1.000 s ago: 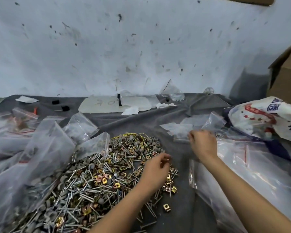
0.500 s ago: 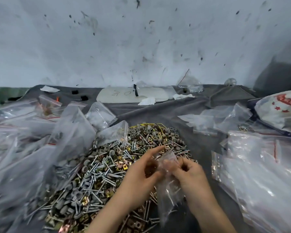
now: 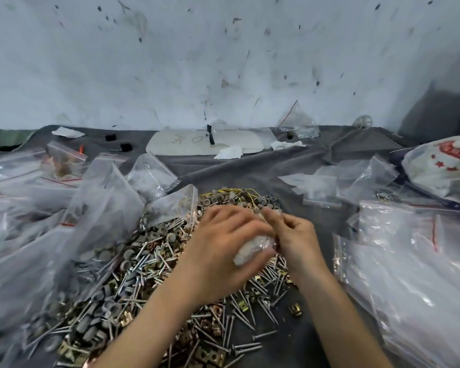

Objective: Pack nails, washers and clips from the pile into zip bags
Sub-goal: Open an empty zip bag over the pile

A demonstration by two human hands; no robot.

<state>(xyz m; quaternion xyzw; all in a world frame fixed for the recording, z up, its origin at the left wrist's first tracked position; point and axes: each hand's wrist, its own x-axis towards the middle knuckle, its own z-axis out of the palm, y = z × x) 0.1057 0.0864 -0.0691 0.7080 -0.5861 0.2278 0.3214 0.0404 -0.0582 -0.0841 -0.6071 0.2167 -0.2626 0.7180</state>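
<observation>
A big pile of nails, grey washers and brass clips lies on the grey cloth in front of me. Above its right side both my hands meet on one small clear zip bag. My left hand curls its fingers and thumb around the bag's crumpled body. My right hand pinches the bag's upper edge between thumb and fingers. What is inside the bag is hidden by my fingers and motion blur.
Clear zip bags are heaped at the left and stacked at the right. A printed white sack lies far right. A white foam pad and a small bag sit by the stained wall.
My right hand fetched a zip bag from the right-hand stack and brought it to my left hand over the pile. Both hands now hold it, slightly higher and more bunched.
</observation>
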